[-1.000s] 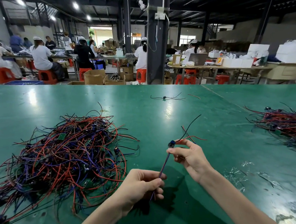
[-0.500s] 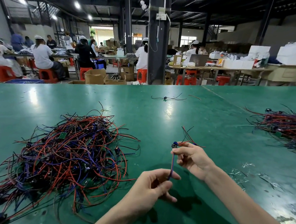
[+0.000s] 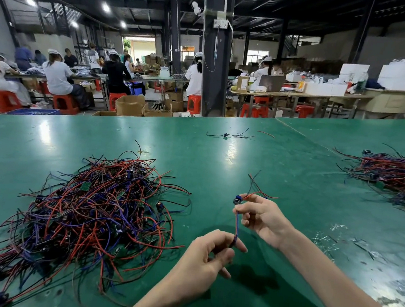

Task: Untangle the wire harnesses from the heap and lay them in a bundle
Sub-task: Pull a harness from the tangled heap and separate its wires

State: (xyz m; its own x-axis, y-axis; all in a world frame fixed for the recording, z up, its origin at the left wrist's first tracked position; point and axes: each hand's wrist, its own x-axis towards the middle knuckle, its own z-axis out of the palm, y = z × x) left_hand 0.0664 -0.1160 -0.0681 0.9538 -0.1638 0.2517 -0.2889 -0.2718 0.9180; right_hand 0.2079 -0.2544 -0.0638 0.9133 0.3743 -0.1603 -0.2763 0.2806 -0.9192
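The green table (image 3: 269, 164) fills the lower half of the view. On it, at 8 o'clock, lies the heap of wire harnesses (image 3: 87, 211), a loose tangle of red, blue, purple and black wires with small green boards inside. At 3 o'clock, well apart from the heap, the bundle of harnesses (image 3: 397, 174) lies with its wires mostly side by side.

At 6 o'clock, both hands are raised over the table. The left hand (image 3: 200, 264) pinches the lower end of one wire harness (image 3: 236, 226) between thumb and forefinger, and its other fingers are curled. The right hand (image 3: 262, 218), just above it at 1 o'clock, pinches the upper part of the same harness with bent fingers. The wires run nearly upright between the two hands.

At 12 o'clock, far on the table, one stray black harness (image 3: 225, 135) lies alone. The blue connector (image 3: 237, 200) of the held harness sits on the right forefinger, and thin red and black ends rise behind it.
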